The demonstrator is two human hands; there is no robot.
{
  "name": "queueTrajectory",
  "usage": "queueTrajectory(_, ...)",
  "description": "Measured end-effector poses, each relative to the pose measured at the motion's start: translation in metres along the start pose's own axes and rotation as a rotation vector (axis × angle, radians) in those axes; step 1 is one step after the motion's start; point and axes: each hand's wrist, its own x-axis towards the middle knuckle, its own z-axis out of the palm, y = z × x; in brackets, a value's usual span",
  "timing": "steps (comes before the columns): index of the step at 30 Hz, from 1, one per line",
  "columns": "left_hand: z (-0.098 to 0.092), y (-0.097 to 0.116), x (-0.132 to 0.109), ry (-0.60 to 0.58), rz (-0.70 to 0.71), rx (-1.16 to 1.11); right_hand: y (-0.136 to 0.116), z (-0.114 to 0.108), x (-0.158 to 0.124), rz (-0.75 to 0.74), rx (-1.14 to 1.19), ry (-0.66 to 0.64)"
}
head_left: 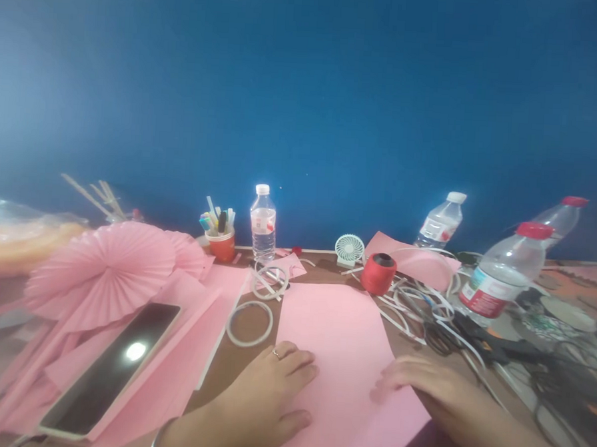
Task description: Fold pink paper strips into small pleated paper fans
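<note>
A long sheet of pink paper (335,339) lies on the brown table in front of me, its near right corner reaching past the right hand. My left hand (274,389) rests on the sheet's left edge, fingers stretched out and apart, with a ring on one finger and a bangle at the wrist. Over the right edge lies my right hand (415,376), fingers extended and slightly blurred, touching the paper. Neither hand grips anything that I can see. Just left of the sheet is a white ring (250,324).
Pink paper fans (103,273) and a phone (113,367) lie at left. Behind stand a cup of pens (221,245), a water bottle (263,225), a small fan (350,249) and a red roll (378,274). Tangled cables (424,307) and a large bottle (506,274) occupy the right.
</note>
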Motion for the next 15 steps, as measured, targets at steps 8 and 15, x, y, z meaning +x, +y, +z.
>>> queueTrajectory(8, -0.003, 0.004, 0.0, -0.006, 0.044, -0.004, -0.018, 0.009, 0.023, 0.19, -0.025, 0.065)
queueTrajectory(15, 0.008, -0.004, 0.0, 0.167, -0.16, -0.356, -0.02, 0.02, 0.054, 0.131, -0.08, 0.119)
